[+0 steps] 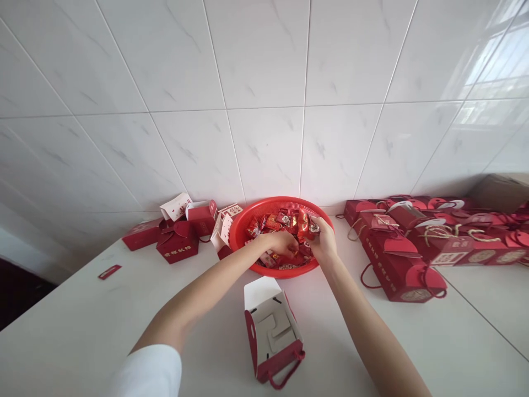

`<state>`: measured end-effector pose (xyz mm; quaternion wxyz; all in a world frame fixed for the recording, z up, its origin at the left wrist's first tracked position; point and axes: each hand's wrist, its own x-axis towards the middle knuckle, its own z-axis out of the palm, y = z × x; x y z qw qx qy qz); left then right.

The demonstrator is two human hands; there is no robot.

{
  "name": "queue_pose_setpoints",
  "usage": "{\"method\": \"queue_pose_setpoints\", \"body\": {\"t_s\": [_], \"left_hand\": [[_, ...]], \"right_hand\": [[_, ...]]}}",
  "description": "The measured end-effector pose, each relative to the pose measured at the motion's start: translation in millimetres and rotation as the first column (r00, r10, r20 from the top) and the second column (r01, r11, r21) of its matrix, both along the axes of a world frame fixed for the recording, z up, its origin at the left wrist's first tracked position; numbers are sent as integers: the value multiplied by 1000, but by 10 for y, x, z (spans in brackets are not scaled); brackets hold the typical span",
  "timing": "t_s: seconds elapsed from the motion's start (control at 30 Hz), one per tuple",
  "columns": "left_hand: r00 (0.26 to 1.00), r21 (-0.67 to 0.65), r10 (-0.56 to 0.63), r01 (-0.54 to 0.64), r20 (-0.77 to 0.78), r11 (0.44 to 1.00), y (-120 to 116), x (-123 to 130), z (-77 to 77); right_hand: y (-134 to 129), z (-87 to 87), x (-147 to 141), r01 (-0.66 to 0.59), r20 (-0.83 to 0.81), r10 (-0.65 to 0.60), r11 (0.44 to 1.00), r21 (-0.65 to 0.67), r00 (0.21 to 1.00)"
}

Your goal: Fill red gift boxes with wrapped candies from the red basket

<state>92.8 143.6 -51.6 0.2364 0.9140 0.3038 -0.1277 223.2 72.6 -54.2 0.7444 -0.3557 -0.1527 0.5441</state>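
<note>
A round red plastic basket (273,272) stands against the wall, filled with candies (273,223) in red and gold wrappers. My left hand (283,243) reaches down into it with fingers curled together among the candies; what they hold, if anything, is hidden. At the basket's right side, my right hand (324,240) is closed around red-wrapped candies (305,224), raised just above the pile. In front of the basket lies an open red box (280,358), its flap up, its white inside showing nothing in it, and a red cord handle at its near end.
Several red and white gift boxes (178,242) are grouped left of the basket. Many closed red boxes with cord handles (399,267) stand in rows on the right. A small red strip (109,272) lies near the table's left edge. White tiled wall (264,149) rises behind.
</note>
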Motion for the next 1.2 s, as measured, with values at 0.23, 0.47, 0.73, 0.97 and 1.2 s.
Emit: {"method": "queue_pose_setpoints", "body": {"t_s": [0.23, 0.47, 0.73, 0.97, 1.2], "left_hand": [[957, 86, 168, -193, 235, 977, -271, -412, 217], [833, -171, 271, -214, 483, 962, -947, -802, 359], [886, 20, 297, -325, 357, 946, -1605, -1082, 631], [934, -117, 339, -326, 115, 938, -1620, -1172, 630], [931, -436, 273, -146, 244, 888, -1384, -1184, 499]], "right_hand": [[7, -10, -1, -14, -13, 14, 1000, 9, 1000], [-3, -45, 8, -35, 2, 35, 997, 69, 999], [-104, 38, 12, -184, 84, 174, 974, 135, 981], [-464, 367, -25, -480, 360, 391, 853, 203, 847], [-864, 566, -122, -773, 711, 478, 618, 144, 515]]}}
